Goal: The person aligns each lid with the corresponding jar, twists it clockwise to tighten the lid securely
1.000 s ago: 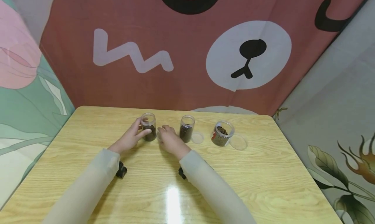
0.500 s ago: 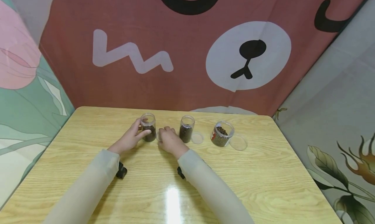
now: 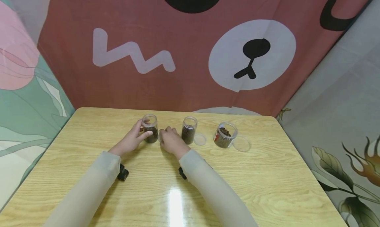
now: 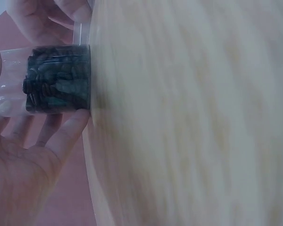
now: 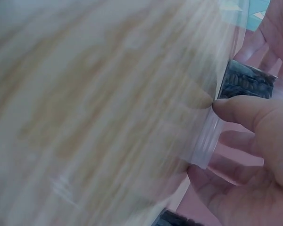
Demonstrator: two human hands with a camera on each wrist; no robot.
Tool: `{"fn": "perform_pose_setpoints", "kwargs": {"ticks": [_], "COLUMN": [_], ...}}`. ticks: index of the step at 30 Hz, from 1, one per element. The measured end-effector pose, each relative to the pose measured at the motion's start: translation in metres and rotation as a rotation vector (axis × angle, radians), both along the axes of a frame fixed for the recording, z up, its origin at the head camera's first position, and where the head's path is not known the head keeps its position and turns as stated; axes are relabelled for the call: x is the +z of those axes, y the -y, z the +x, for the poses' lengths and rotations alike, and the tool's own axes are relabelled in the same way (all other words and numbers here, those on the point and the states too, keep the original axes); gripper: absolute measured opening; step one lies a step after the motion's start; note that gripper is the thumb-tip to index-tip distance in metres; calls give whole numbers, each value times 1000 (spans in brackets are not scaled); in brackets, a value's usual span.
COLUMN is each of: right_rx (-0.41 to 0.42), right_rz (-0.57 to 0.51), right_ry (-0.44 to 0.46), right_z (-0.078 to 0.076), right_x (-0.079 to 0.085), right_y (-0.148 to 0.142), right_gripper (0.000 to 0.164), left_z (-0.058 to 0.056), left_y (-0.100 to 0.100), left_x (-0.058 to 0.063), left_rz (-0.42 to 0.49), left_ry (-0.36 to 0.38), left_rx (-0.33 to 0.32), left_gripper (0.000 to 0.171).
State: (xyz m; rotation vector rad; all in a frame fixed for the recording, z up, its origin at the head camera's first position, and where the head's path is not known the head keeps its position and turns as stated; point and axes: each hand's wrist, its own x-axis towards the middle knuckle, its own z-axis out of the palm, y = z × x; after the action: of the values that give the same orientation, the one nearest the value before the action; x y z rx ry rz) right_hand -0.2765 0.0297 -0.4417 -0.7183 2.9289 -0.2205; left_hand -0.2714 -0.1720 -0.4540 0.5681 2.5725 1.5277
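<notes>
In the head view, my left hand (image 3: 132, 139) is wrapped around a clear lidless jar (image 3: 150, 129), part-filled with dark bean-like pieces; it stands upright on the table. The left wrist view shows the fingers and thumb curving round this jar (image 4: 59, 79). Just right of it, my right hand (image 3: 172, 141) is low over the tabletop. Seen from the right wrist, its thumb (image 5: 240, 109) and fingers pinch the edge of a clear round lid (image 5: 206, 143) at the table surface. From the head, the hand mostly hides that lid.
A second open jar (image 3: 188, 131) of dark pieces stands right of my right hand, with a clear lid (image 3: 200, 139) lying beside it. Farther right is a wider open jar (image 3: 225, 136) of brown bits, its larger lid (image 3: 241, 144) flat on the wooden table (image 3: 282, 174).
My right hand has shifted very slightly left while staying at the lid. The left hand and the jar it holds look unmoved, as do the other jars.
</notes>
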Motion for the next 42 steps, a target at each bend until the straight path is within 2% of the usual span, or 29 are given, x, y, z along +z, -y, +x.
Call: {"fn": "perform_pose_setpoints", "kwargs": {"ticks": [6,19,26,33,42], "right_rx": [-36,-51,-48,-99,-144], "right_rz": [-45,-116,-194,-263,-399], "right_ry": [8,16,-16,-24,-104], "right_z": [-2,-2,-3,-3,-1], "right_x": [0,-1,-1,2,2], "right_y": [0,-3,-7,-8,-11], "right_gripper": [44,55,54,58,58], "left_z": [1,1,0,1,2], "left_y": [0,-1,1,1,6], "left_x": [2,0,-1,0,2], "left_rz": [2,0,2,-15,-24], "left_ry": [1,5,-16,-6,-2], "left_rx": [6,16,12,33,20], "left_gripper": [66,66,58,44,60]}}
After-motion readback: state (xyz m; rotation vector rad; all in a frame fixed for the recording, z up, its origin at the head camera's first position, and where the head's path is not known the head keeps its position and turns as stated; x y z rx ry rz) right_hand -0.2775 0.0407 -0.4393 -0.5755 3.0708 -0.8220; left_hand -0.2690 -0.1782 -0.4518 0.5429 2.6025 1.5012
